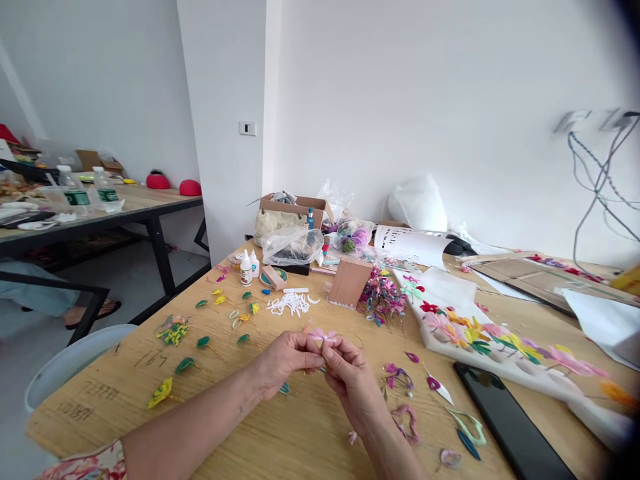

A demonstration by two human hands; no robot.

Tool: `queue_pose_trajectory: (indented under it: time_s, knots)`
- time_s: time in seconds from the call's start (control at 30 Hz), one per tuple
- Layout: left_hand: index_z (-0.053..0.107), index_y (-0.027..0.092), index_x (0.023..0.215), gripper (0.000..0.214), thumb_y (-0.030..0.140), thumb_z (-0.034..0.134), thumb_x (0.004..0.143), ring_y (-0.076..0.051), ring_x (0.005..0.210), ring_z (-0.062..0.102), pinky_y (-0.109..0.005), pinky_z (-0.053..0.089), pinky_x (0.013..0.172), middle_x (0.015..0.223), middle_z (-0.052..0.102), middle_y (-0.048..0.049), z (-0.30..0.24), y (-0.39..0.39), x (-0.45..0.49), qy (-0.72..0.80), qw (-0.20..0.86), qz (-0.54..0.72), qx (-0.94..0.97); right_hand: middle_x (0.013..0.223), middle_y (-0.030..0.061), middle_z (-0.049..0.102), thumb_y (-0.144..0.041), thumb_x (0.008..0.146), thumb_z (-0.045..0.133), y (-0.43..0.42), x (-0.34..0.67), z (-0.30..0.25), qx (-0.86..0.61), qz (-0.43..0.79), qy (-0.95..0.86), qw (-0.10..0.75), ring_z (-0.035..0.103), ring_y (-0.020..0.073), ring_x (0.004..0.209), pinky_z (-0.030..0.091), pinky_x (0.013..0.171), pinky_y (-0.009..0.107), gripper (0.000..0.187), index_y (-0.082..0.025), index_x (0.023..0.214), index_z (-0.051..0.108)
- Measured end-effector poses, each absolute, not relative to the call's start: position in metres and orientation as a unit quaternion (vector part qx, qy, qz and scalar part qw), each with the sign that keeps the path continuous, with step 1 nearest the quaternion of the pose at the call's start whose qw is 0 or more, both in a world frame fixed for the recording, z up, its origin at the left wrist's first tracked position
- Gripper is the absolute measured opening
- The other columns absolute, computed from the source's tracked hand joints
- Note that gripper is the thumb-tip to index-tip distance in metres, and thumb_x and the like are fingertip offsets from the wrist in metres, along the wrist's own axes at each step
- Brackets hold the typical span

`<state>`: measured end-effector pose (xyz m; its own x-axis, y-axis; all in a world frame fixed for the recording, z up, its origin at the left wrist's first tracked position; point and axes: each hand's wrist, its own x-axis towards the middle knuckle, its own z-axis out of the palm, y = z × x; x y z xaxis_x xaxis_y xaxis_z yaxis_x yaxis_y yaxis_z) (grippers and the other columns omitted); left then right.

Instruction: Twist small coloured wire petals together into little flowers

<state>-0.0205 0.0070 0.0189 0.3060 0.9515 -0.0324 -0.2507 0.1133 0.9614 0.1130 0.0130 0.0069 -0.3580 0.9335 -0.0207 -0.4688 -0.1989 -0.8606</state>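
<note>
My left hand [293, 360] and my right hand [350, 370] meet over the middle of the wooden table, fingers pinched together. Between the fingertips is a small pink flower [324, 335], gripped from both sides. Its lower part is hidden by my fingers. Under my hands, a teal leaf [285, 388] lies on the wood. Yellow and green wire-stemmed leaves [185, 365] are spread to the left. On the right are purple and pink thread loops [399, 377] and a dark teal leaf [469, 444].
A black phone [510, 420] lies right, beside a white foam block [530, 370] stuck with colourful flowers. Behind my hands are white strips [293, 303], a brown box [349, 283], a glue bottle [246, 269] and a tape roll [283, 275]. A person's leg [45, 290] shows far left.
</note>
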Motion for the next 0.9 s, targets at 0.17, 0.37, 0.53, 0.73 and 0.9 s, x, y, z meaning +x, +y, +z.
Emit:
queue_pose_trajectory:
  time_s: [0.17, 0.37, 0.53, 0.73, 0.9]
  knots:
    - [0.053, 0.013, 0.055, 0.024, 0.027, 0.073, 0.057, -0.008, 0.054, 0.038, -0.022, 0.027, 0.054, 0.055, 0.046, 0.0037, 0.013, 0.006, -0.018, 0.369, 0.663, 0.495, 0.423, 0.047, -0.0109, 0.021, -0.028, 0.07, 0.062, 0.009, 0.11, 0.006, -0.249, 0.748, -0.38, 0.484, 0.01, 0.004, 0.041, 0.008, 0.038, 0.017, 0.017, -0.017, 0.071, 0.048]
    - [0.054, 0.014, 0.058, 0.026, 0.032, 0.073, 0.057, -0.012, 0.063, 0.048, -0.023, 0.031, 0.058, 0.064, 0.054, 0.0, 0.01, 0.003, -0.013, 0.363, 0.662, 0.515, 0.406, 0.047, -0.0111, 0.02, -0.028, 0.07, 0.06, 0.007, 0.106, 0.009, -0.265, 0.742, -0.378, 0.486, 0.009, 0.0044, 0.041, 0.007, 0.037, 0.018, 0.016, -0.018, 0.074, 0.048]
    - [0.056, 0.014, 0.059, 0.028, 0.036, 0.072, 0.058, -0.012, 0.059, 0.046, -0.023, 0.031, 0.058, 0.059, 0.054, 0.0007, 0.007, 0.002, -0.011, 0.39, 0.632, 0.521, 0.421, 0.048, -0.0102, 0.03, -0.029, 0.061, 0.069, 0.005, 0.102, 0.01, -0.307, 0.711, -0.392, 0.497, 0.013, 0.003, 0.04, 0.008, 0.037, 0.019, 0.025, -0.018, 0.066, 0.047]
    - [0.061, 0.014, 0.066, 0.021, 0.03, 0.072, 0.059, -0.013, 0.065, 0.049, -0.024, 0.034, 0.064, 0.064, 0.057, 0.0008, 0.007, 0.007, -0.013, 0.401, 0.591, 0.506, 0.484, 0.048, -0.0078, 0.04, -0.026, 0.056, 0.073, 0.012, 0.107, 0.004, -0.324, 0.7, -0.389, 0.503, 0.016, 0.0029, 0.04, 0.008, 0.038, 0.02, 0.022, -0.016, 0.06, 0.054]
    - [0.067, 0.013, 0.072, 0.019, 0.029, 0.068, 0.062, -0.016, 0.07, 0.051, -0.026, 0.034, 0.068, 0.067, 0.061, -0.0006, 0.013, 0.011, -0.022, 0.397, 0.612, 0.423, 0.537, 0.046, -0.0073, 0.041, -0.026, 0.055, 0.075, 0.016, 0.112, 0.002, -0.324, 0.702, -0.389, 0.501, 0.018, 0.003, 0.039, 0.008, 0.039, 0.021, 0.022, -0.015, 0.059, 0.056]
